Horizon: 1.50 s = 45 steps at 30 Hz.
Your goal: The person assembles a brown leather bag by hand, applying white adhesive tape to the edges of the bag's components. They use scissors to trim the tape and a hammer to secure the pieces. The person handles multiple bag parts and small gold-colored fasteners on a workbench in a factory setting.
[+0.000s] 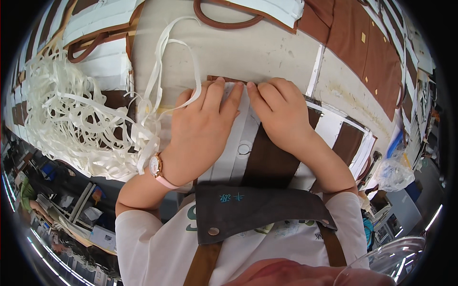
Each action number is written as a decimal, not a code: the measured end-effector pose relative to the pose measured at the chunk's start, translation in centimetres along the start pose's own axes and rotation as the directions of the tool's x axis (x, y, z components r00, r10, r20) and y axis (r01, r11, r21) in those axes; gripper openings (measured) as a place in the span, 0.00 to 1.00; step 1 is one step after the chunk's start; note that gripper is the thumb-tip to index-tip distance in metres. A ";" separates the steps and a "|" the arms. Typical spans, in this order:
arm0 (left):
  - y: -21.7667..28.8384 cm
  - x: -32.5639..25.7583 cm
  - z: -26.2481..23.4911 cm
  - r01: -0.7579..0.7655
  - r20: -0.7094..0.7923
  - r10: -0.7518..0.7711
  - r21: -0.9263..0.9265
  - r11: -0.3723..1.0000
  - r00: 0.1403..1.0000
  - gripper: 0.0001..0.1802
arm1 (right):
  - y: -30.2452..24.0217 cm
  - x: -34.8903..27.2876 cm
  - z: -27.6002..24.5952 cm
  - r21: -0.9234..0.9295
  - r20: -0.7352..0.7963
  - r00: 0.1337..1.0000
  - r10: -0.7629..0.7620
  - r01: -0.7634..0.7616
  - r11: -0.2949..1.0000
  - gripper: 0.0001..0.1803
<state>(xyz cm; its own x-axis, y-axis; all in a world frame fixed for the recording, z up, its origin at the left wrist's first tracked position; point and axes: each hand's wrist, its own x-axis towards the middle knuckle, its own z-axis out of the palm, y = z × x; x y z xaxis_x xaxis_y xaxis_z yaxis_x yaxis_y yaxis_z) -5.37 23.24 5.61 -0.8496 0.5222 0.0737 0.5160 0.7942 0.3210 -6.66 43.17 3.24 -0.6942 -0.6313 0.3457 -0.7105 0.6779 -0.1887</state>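
A fabric panel [269, 164] with white and dark brown stripes lies in front of me, with a round metal snap or ring [244, 149] on one pale band. My left hand [200, 119], with a pink-strapped watch at its wrist, rests on the panel's left part. Its fingers are spread, and the tips touch the far edge beside a brown strip [230, 79]. My right hand [284, 112] lies on the panel at the same edge, fingers bent a little and tips down, close to the left fingertips. My palms hide part of the panel.
A tangled heap of white ribbon [81, 119] lies to my left, with a loop trailing toward my left hand. Striped bag pieces with brown handles [229, 25] lie at the far side. Brown fabric [362, 52] spreads at the far right, near a clear plastic bag [396, 174].
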 end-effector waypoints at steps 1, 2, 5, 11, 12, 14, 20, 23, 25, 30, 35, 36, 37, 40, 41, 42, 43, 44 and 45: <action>0.0 0.0 0.1 0.004 -0.004 -0.004 -0.012 1.000 1.000 0.29 | -0.1 0.0 0.1 -0.026 -0.005 1.000 -0.004 0.004 1.000 0.15; 0.0 0.0 0.1 0.009 -0.006 -0.009 -0.021 1.000 1.000 0.28 | -0.3 0.0 0.2 -0.050 -0.011 1.000 -0.009 0.009 0.999 0.15; -0.1 0.0 0.4 0.043 -0.006 -0.044 -0.053 0.998 0.999 0.25 | -0.6 0.0 0.2 -0.070 -0.028 1.000 -0.005 0.003 0.998 0.13; -0.3 0.2 0.4 -0.029 -0.018 0.030 0.032 0.999 0.999 0.24 | -1.4 0.1 0.8 -0.101 -0.059 0.998 0.014 -0.020 0.995 0.14; -0.3 0.2 0.3 -0.022 -0.001 0.022 0.054 0.998 1.000 0.24 | -1.5 0.0 0.9 -0.110 -0.064 0.998 0.019 -0.026 0.994 0.14; -0.2 0.0 0.0 -0.008 0.030 0.005 0.101 0.995 1.000 0.25 | -1.6 0.0 1.0 -0.125 -0.074 0.997 0.029 -0.038 0.991 0.14; 1.0 0.4 0.4 0.027 -0.001 -0.027 -0.048 0.998 1.000 0.29 | -0.6 0.4 -0.1 0.025 -0.019 0.986 0.166 -0.165 0.986 0.13; 0.5 0.0 0.6 -0.075 -0.004 0.075 -0.099 0.992 0.997 0.30 | 1.1 0.3 -2.0 0.253 0.141 0.877 0.460 -0.481 0.840 0.09; 0.6 -0.2 1.3 -0.094 -0.022 0.093 -0.071 0.993 0.995 0.31 | 1.8 0.1 -2.7 0.389 0.251 0.827 0.503 -0.562 0.730 0.04; 1.3 0.5 0.9 -0.118 0.004 0.118 -0.008 0.993 0.993 0.30 | 1.9 0.4 -2.2 0.366 0.249 0.868 0.430 -0.495 0.788 0.02; 1.1 1.0 0.8 -0.132 0.028 0.131 0.031 0.991 0.991 0.31 | 1.2 -0.4 -0.3 0.338 0.088 0.881 0.464 -0.465 0.818 0.03; 1.2 1.0 0.9 -0.132 0.026 0.131 0.033 0.991 0.991 0.31 | 1.1 -0.6 0.0 0.326 0.029 0.891 0.453 -0.437 0.838 0.03; 1.3 1.0 0.9 -0.132 0.023 0.131 0.034 0.991 0.991 0.31 | 1.2 -0.8 0.1 0.324 0.019 0.905 0.425 -0.408 0.854 0.04; 1.1 0.8 1.0 -0.129 0.017 0.129 0.017 0.991 0.991 0.32 | 1.7 -1.3 0.2 0.313 -0.018 0.943 0.332 -0.310 0.898 0.06; 1.1 0.7 1.0 -0.125 0.014 0.125 0.008 0.992 0.992 0.32 | 1.9 -1.4 0.4 0.307 -0.033 0.955 0.295 -0.271 0.912 0.07; 1.0 0.7 1.1 -0.121 0.015 0.121 -0.002 0.993 0.993 0.32 | 2.0 -1.3 0.4 0.301 -0.048 0.965 0.257 -0.232 0.925 0.08; 1.0 0.7 1.1 -0.117 0.017 0.118 -0.012 0.993 0.993 0.31 | 2.1 -1.1 0.4 0.284 -0.030 0.974 0.224 -0.206 0.936 0.08; 1.0 0.7 1.1 -0.117 0.020 0.117 -0.024 0.993 0.993 0.31 | 2.0 -0.8 0.3 0.267 -0.011 0.981 0.194 -0.184 0.946 0.08; 0.9 0.7 1.1 -0.123 0.019 0.123 -0.018 0.992 0.992 0.31 | 1.9 -0.5 0.2 0.251 0.008 0.986 0.165 -0.161 0.955 0.08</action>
<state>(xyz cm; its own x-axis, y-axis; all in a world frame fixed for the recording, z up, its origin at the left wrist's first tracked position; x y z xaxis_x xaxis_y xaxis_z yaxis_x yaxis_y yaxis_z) -5.38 24.68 4.97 -0.7773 0.6221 0.0945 0.6145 0.7182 0.3267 -7.65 44.71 2.50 -0.8026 -0.5140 0.3028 -0.5951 0.6545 -0.4664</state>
